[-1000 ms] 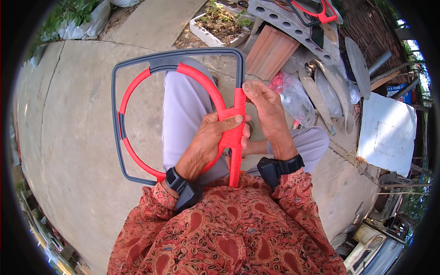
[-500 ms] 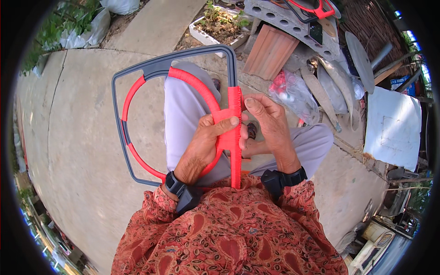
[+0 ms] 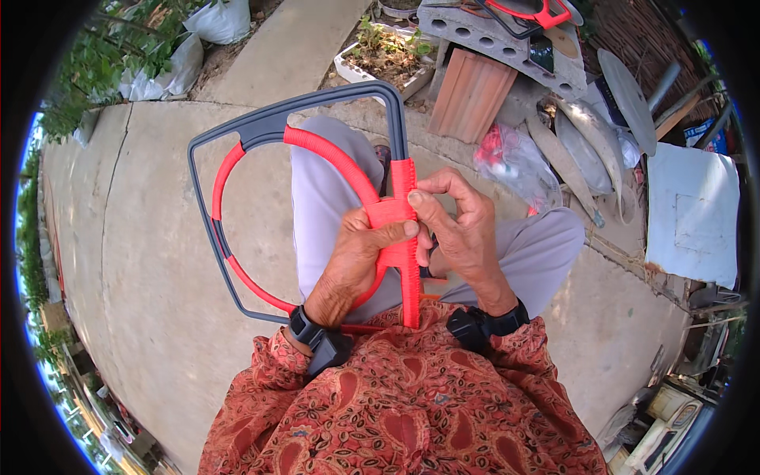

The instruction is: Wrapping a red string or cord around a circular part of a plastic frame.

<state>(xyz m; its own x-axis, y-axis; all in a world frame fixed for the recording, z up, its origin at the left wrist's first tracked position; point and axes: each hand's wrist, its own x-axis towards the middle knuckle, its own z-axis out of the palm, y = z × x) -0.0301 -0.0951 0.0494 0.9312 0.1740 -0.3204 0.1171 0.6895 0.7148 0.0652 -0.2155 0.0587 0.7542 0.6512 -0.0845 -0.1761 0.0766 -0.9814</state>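
Observation:
A dark grey frame (image 3: 328,98) with rounded corners and a ring inside it stands before me, much of it covered in red wrapping (image 3: 332,157). My left hand (image 3: 348,261) is closed round the red middle part, its thumb lying across the front. At the edge of the red upright bar (image 3: 409,297), my right hand (image 3: 469,229) has thumb and forefinger brought together in a pinch. Whatever sits between those fingertips is too small to make out. The bar's lower end reaches my patterned shirt (image 3: 396,380), and my legs (image 3: 328,170) show behind the frame.
Another red and dark frame (image 3: 542,16) lies on a concrete block slab (image 3: 507,47) at the upper right. Nearby are a ridged terracotta tile (image 3: 471,95), a clear plastic bag (image 3: 514,166) and a white board (image 3: 693,214). A planter (image 3: 356,71) stands farther off, beside concrete ground (image 3: 174,198).
My right hand's thumb and forefinger have come down against the bar's edge, closer together. The left hand keeps its hold. The surroundings have shifted slightly in the picture.

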